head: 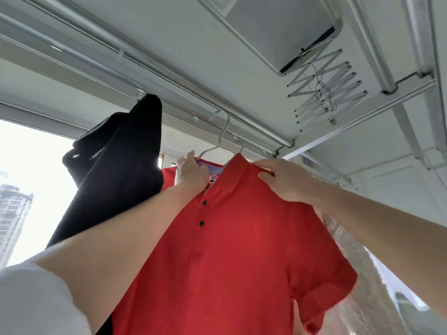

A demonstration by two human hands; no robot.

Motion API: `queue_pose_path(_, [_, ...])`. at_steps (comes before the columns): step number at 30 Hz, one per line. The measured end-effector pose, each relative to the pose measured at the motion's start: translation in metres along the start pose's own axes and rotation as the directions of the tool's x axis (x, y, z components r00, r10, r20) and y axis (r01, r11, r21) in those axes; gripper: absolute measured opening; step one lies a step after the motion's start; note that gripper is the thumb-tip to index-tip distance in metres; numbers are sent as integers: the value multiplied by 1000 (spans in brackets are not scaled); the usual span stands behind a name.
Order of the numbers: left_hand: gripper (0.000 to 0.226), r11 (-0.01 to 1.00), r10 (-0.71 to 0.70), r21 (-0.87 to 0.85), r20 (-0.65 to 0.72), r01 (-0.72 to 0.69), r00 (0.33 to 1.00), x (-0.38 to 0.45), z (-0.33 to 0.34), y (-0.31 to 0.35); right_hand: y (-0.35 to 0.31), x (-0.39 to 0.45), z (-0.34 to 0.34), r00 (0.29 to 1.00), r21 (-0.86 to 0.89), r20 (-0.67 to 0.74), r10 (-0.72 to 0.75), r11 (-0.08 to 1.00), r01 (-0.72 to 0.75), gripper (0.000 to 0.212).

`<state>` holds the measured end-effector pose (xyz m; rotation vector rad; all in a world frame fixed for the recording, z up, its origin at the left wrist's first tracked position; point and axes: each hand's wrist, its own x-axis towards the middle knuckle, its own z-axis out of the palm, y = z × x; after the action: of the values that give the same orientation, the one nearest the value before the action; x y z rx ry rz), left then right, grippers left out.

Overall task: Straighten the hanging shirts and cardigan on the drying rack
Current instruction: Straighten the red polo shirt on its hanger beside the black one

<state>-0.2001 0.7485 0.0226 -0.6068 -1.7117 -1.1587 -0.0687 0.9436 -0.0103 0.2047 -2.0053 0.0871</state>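
A red polo shirt (232, 250) with two dark buttons hangs in front of me on a metal wire hanger (221, 139), whose hook reaches up toward the rail of the ceiling drying rack (183, 76). My left hand (191, 175) grips the left side of the collar at the neck opening. My right hand (283, 182) pinches the right collar and shoulder. A black garment (113, 170) hangs from the same rail just to the left, its side touching my left forearm. Behind the red collar a second hanger hook (239, 146) shows.
Above to the right is the rack's white motor housing (283, 32) with a folded scissor lift (324, 88) and more rails. A bright window (31, 170) with a tall building outside lies at the left. A translucent cover (358, 281) hangs to the right of the shirt.
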Motion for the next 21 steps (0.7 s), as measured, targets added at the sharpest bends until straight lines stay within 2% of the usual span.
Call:
queue_pose_path(5, [70,999,16,-46,75,-13,997,-10,-2,1,-15,28,7,995,-10,-100,-10,1000,10,35])
queue_pose_path(10, [86,1000,13,3,154,-13,988,-11,-7,-10,-28,43,9,993,-23,-115,30,999,-33,33])
queue_pose_path(17, [74,1000,20,17,143,-23,990,-1,-9,-28,-39,55,17,991,-36,-128,27,999,-32,31])
queue_pose_path(21, [61,999,33,9,145,-34,989,-1,-11,-33,-50,60,22,995,-11,-82,48,999,-49,28])
